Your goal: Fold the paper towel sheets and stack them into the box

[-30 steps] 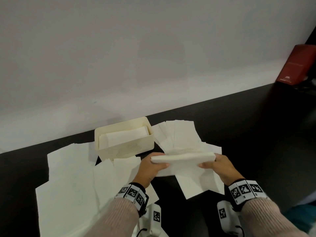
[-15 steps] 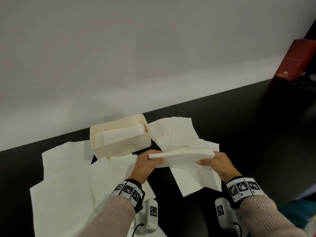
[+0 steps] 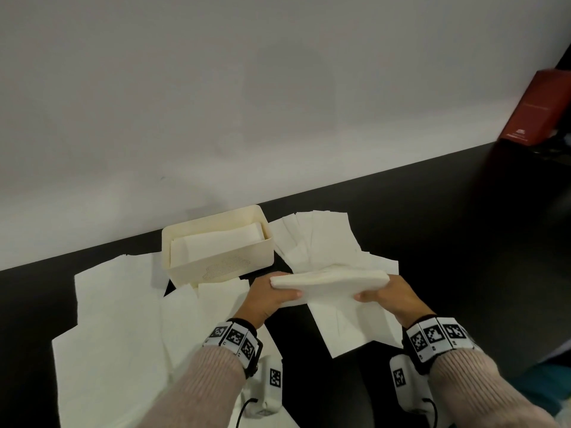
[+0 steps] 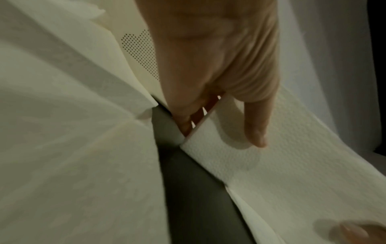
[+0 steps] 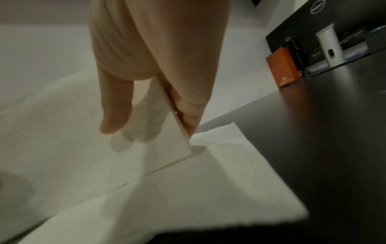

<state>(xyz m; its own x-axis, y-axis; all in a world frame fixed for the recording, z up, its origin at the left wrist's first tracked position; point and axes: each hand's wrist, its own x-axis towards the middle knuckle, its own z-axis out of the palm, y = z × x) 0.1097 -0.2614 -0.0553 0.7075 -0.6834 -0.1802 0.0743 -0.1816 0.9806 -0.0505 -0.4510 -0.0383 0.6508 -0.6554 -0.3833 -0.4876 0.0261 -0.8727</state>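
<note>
1. Both hands hold one folded paper towel point(image 3: 330, 281) by its short ends, lifted off the table. The left hand point(image 3: 268, 299) pinches the left end with its thumb on the near face and its fingers behind; the right hand point(image 3: 391, 296) pinches the right end the same way.
2. In the left wrist view the thumb point(image 4: 255, 125) lies on the embossed paper while the fingers point(image 4: 188, 115) run along the back of the edge. In the right wrist view the thumb point(image 5: 117, 107) rests on the front and the fingers point(image 5: 191, 113) back the paper's edge.
3. The folded piece hangs level, with its long edge running left to right. It sits just right of the box and nearer the person, above flat sheets.
4. Both forearms reach forward from the bottom of the head view, in ribbed sleeves point(image 3: 204, 387), with marker bands at the wrists.
5. The cream box point(image 3: 222, 268) stands against the wall line, its top open. One folded towel point(image 3: 216, 244) lies inside, below the rim.
6. Loose sheets point(image 3: 117, 319) cover the dark table point(image 3: 463, 242) left, right and in front of the box; their exact number cannot be told because they overlap.
7. The table to the right is bare up to a red carton point(image 3: 537, 109) at the far corner.
</note>
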